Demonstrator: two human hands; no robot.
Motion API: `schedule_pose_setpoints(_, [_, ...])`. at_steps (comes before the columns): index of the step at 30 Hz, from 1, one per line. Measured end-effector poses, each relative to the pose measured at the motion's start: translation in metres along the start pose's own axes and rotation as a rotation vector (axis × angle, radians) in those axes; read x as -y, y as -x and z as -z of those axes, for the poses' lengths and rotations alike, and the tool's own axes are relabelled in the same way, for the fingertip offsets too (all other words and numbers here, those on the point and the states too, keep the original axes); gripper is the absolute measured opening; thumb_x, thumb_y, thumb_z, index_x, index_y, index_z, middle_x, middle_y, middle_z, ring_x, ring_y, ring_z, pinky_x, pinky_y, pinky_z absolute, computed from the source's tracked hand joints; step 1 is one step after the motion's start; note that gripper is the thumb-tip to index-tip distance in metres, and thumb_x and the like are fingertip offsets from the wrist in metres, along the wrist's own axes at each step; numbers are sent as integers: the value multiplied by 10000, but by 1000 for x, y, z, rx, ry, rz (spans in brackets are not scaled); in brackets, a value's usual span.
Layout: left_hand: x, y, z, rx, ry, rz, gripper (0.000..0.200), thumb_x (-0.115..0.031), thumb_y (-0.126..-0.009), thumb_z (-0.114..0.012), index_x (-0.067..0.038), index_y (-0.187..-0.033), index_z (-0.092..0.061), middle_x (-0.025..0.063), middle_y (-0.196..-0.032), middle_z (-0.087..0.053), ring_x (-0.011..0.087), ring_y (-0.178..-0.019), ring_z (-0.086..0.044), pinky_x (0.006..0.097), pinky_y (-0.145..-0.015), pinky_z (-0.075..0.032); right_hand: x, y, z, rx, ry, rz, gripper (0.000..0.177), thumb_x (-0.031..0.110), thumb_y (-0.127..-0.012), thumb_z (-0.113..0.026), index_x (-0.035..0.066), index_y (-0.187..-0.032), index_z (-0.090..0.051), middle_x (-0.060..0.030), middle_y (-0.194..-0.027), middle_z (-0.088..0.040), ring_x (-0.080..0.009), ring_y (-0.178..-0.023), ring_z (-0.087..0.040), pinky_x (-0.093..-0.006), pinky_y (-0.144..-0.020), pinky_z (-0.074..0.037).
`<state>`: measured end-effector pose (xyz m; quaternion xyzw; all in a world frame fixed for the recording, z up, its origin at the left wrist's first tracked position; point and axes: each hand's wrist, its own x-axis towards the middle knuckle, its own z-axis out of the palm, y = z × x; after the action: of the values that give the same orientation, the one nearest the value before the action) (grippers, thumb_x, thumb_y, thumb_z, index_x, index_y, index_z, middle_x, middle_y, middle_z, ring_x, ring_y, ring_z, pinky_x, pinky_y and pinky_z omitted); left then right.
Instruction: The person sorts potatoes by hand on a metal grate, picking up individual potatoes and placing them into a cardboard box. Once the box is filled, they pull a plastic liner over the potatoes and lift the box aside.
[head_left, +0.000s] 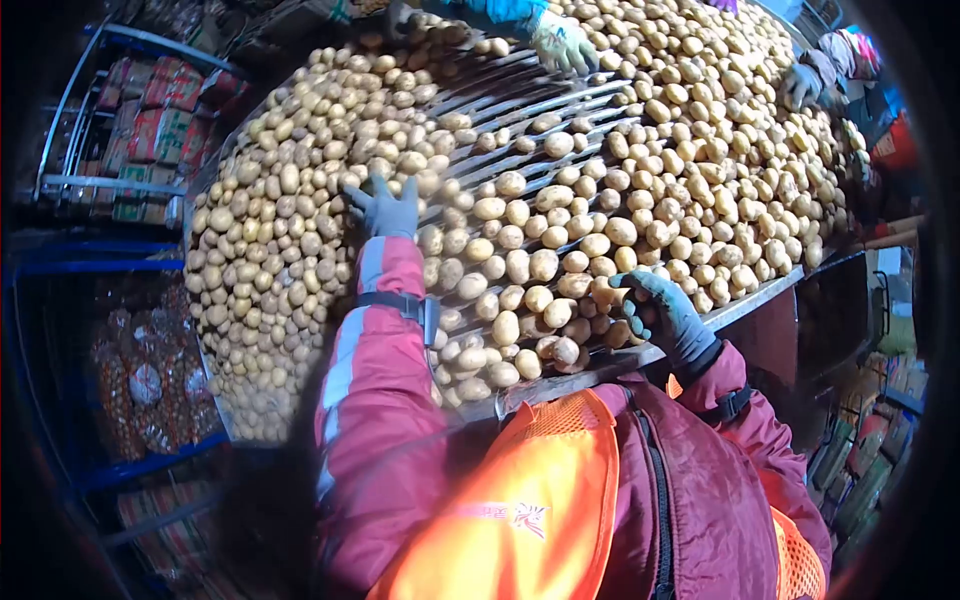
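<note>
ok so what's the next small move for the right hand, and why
Probably lift that potato clear of the rollers: the right hand is curled around it at the near edge, while the left hand lies spread on the pile farther out.

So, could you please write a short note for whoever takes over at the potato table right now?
Left hand: gloved, open, fingers spread flat on the potatoes on the left of the roller table.
Right hand: gloved, curled at a potato by the near edge; grip unclear.
Potatoes cover most of the table; bare rollers show across the middle.
A co-worker's glove and a second glove are on the pile at the far side.
</note>
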<state>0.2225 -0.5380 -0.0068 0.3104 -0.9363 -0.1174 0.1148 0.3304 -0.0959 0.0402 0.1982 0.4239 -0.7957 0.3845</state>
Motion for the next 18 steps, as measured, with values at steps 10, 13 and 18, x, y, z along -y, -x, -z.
schedule_pose_setpoints(10, [-126, 119, -44, 229, 333, -778, 571, -423, -853, -742, -124, -1329, -644, 192, -1411, -549, 443, -1368, -422, 542, -1165, -326, 10, 1, 6, -58, 163, 68, 335, 237, -1018, -516, 6, -1223, -646, -16, -777, -591, -95, -550, -522, -215, -471, -389])
schedule_pose_setpoints(13, [-86, 99, -23, -29, 104, -732, 631, -367, -843, -763, -87, -1381, -588, 246, -1446, -492, 444, -1364, -415, 544, -1162, -326, 16, 4, 1, -53, 39, -19, 376, 321, -996, -540, 13, -1180, -651, -33, -768, -600, -111, -532, -524, -232, -455, -401])
schedule_pose_setpoints(18, [17, -19, -7, -147, -74, -177, 802, -517, -893, -669, -36, -1499, -455, 284, -1543, -388, 474, -1428, -316, 595, -1178, -280, 10, 0, 15, -82, 36, -32, 384, 354, -992, -549, 19, -1151, -650, -47, -769, -609, -135, -533, -535, -256, -451, -417])
